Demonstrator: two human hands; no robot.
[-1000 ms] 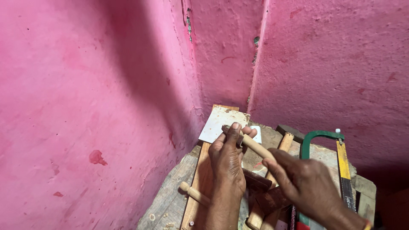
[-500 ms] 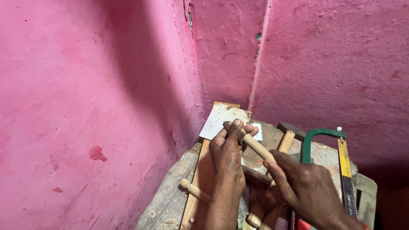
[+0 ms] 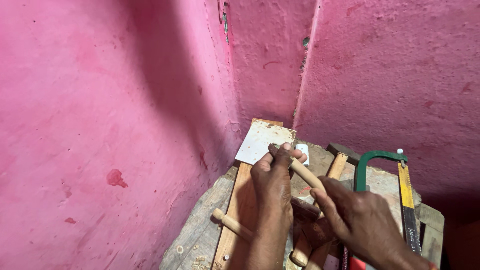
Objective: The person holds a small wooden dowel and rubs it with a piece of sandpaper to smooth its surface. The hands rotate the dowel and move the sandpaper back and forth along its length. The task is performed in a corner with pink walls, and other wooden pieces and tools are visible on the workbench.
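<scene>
Nearest me, the right hand (image 3: 360, 220) closes its grip on the near end of the pale wooden dowel (image 3: 306, 174), while the left hand (image 3: 272, 187) pinches the far end, just short of the white tile (image 3: 264, 141). I'd judge a slip could send the rod onto the green hacksaw (image 3: 385, 170) right of it, or roll loose pegs (image 3: 232, 225) off the tabletop (image 3: 200, 235). Since a second ago, both hands barely shifted, though fingertips are hard to see.

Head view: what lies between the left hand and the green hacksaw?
In the head view, a hammer with a pale wooden handle lies between the left hand and the green hacksaw; the right hand also sits there, lower down.
</scene>
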